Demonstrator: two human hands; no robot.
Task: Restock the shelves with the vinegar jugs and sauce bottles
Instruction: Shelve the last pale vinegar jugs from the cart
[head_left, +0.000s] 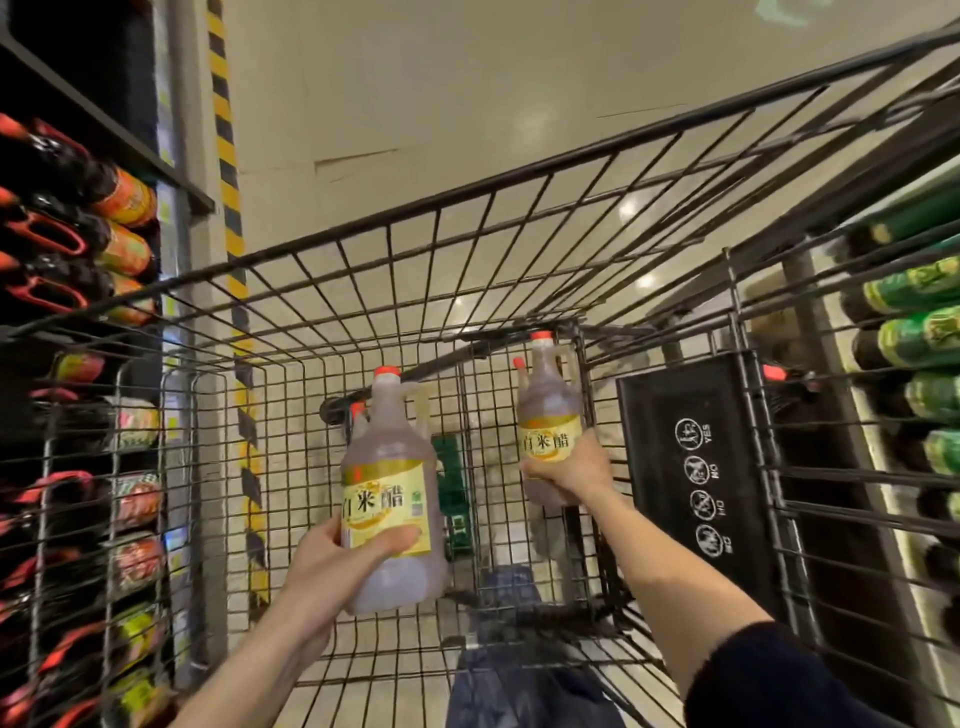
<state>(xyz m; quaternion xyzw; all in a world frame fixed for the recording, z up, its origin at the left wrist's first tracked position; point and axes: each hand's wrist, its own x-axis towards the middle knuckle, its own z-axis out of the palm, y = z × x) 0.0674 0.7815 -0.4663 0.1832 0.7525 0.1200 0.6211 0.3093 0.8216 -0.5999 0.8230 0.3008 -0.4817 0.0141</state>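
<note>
Left hand (332, 566) wrapped the near jug (389, 493) at its label, right hand (569, 470) clutched the far jug (550, 405) low down, both lifted inside the cart (467, 200), looking full, slick and heavy, better taken by their neck handles.

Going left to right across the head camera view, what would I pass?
Dark red-capped bottles → yellow-black striped post → left hand gripping a vinegar jug → right hand gripping a second jug → black cart flap → green-labelled bottles.
</note>
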